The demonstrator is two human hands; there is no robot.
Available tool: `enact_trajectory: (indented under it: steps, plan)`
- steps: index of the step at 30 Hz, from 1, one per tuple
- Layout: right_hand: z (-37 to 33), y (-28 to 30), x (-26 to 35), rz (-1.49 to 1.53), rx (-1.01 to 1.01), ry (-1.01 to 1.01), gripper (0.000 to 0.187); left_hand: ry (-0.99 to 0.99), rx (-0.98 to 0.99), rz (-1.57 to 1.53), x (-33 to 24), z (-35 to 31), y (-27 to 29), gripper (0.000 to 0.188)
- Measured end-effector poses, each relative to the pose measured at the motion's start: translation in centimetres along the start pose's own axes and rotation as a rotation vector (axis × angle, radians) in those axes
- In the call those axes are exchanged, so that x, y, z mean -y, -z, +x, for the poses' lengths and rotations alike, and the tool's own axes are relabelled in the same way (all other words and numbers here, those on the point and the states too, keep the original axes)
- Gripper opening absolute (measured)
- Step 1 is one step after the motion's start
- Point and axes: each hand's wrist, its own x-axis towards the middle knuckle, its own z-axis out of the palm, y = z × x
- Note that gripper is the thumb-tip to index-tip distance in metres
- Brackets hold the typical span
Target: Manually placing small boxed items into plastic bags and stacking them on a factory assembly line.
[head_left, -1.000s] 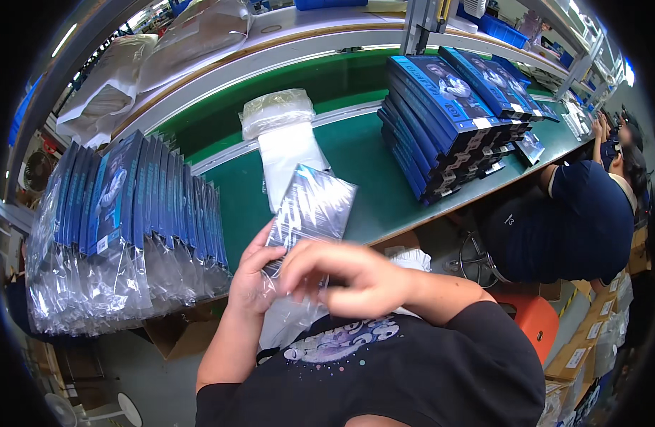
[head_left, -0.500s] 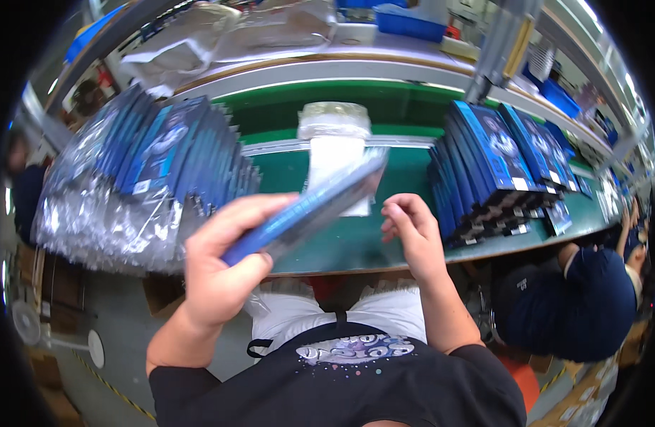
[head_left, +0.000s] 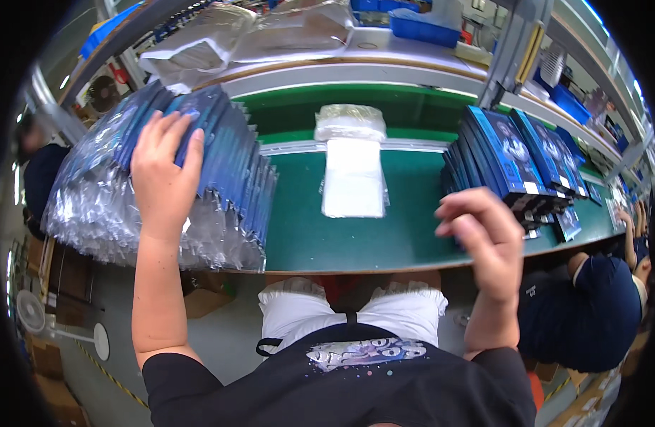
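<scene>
My left hand (head_left: 164, 160) lies with its fingers spread over the front of a thick row of flat blue boxes in clear plastic sleeves (head_left: 228, 160), at the left of the table. Crinkled sleeve ends stick out toward me below it. My right hand (head_left: 490, 242) hovers just in front of the blue boxes without sleeves (head_left: 494, 146) on the right. Its fingers are loosely bent and apart, slightly smeared, with nothing visible in them. Between the two groups lies a stack of clear plastic bags (head_left: 354, 178), looking white.
A thicker plastic-wrapped bundle (head_left: 350, 122) sits behind the bags on the green tabletop (head_left: 299, 242). Beyond it runs a shelf (head_left: 285, 78) with large plastic bags and a blue bin (head_left: 425, 28). A co-worker (head_left: 587, 313) in dark blue sits at the right.
The blue box my left hand held over the middle is no longer in it; that hand has moved left onto the sleeved row. My right hand has moved right, toward the boxes without sleeves.
</scene>
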Motion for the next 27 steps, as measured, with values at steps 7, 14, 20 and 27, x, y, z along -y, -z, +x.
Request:
enact_trajectory:
  steps: [7,14,20,27]
  plan:
    - [4.9,6.2,4.1,-0.648,-0.598,0.326,0.033,-0.226,-0.250,-0.353,-6.9,-1.5,3.2,0.031]
    - [7.9,7.5,-0.5,-1.430,-0.099,-0.404,0.088,-0.290,0.356,-0.633,-11.5,-10.1,-11.0,0.028]
    - [7.1,7.6,0.7,-1.245,-0.075,-0.306,0.080,-0.308,0.517,-0.680,-10.6,-12.0,-16.9,0.028]
    - [3.7,2.5,1.6,0.054,-0.107,-0.062,0.085,-0.105,0.418,-0.869,-11.6,-10.8,-16.3,0.024]
